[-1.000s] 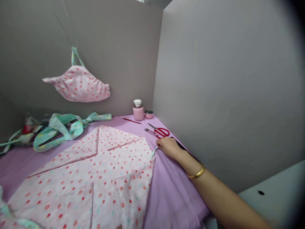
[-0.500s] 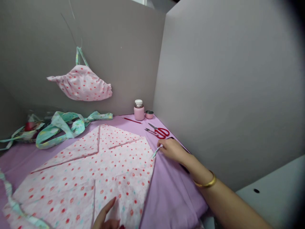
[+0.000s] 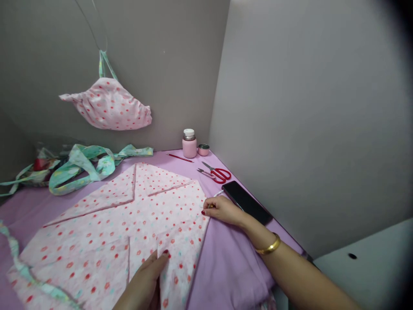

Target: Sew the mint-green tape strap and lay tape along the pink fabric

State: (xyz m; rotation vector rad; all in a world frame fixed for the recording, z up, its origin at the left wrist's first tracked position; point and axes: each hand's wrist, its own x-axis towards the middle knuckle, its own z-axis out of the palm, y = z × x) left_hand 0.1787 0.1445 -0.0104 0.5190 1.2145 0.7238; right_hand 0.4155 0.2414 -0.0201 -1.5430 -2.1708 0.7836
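Cloth [image 3: 122, 224] spread flat on worktop [image 3: 226, 258] | my left hand [image 3: 146, 280] open, fingers pressing near fold | right hand [image 3: 222, 209] pinching cloth's right corner | I'd keep edges aligned, tension even | phone [image 3: 247, 201], scissors [image 3: 217, 173] beyond

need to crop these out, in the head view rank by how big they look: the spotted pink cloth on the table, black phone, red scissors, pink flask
1. Spotted pink cloth, by far the largest.
2. Black phone.
3. Red-handled scissors.
4. Pink flask.
The scissors and flask look close in size; both also lie farther from the camera.
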